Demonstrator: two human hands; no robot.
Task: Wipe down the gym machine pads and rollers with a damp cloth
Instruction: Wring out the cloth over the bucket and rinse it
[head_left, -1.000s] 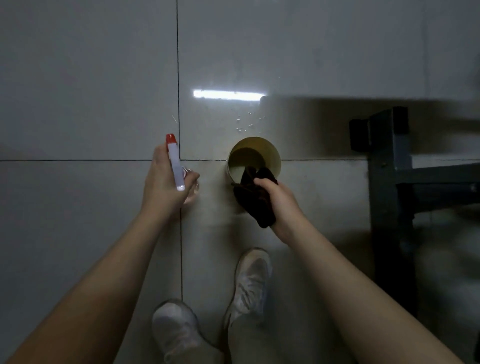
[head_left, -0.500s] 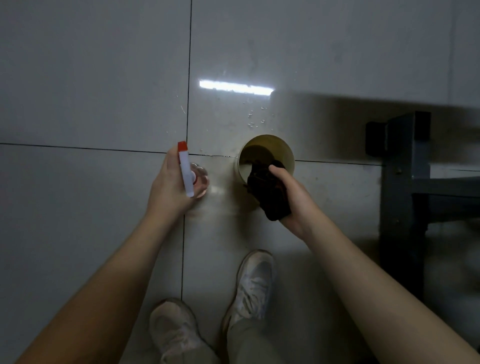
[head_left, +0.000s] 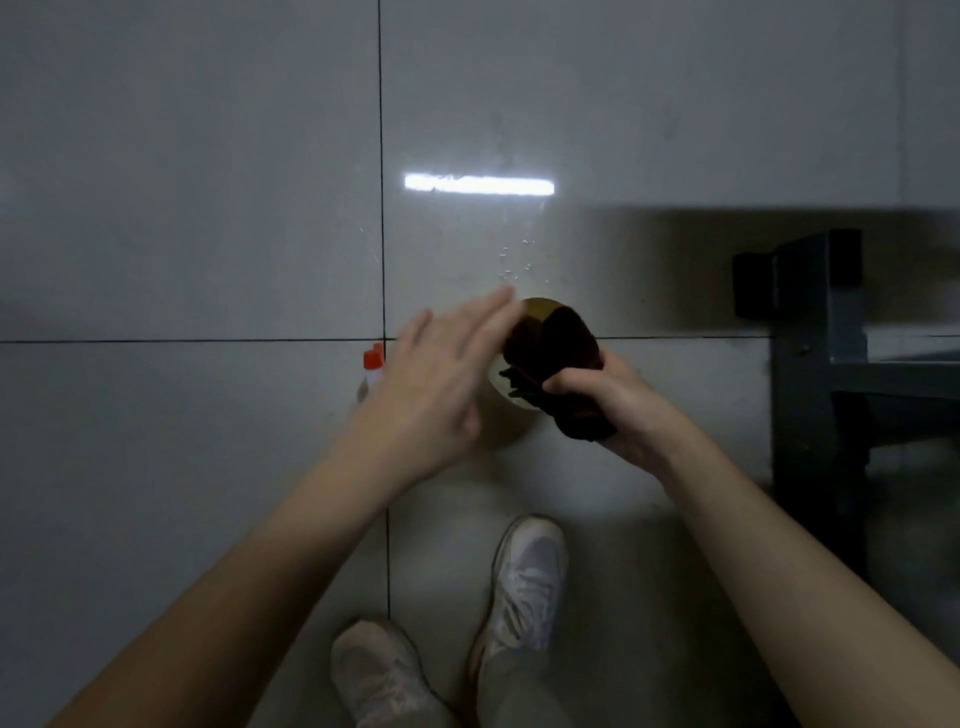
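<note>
My right hand grips a dark bunched cloth over a small yellowish round container that stands on the grey tiled floor. The cloth covers most of the container's opening. My left hand hovers with straight fingers, its fingertips reaching toward the cloth and the container's left rim. Behind that hand stands a small spray bottle with a red cap, mostly hidden by the hand.
A dark metal machine frame stands at the right edge. Water droplets dot the tile beyond the container. My two white shoes are on the floor near the bottom, close below my hands.
My left hand let go of the spray bottle, which now stands on the floor, and moved right toward the cloth. My right hand lifted the cloth higher over the container.
</note>
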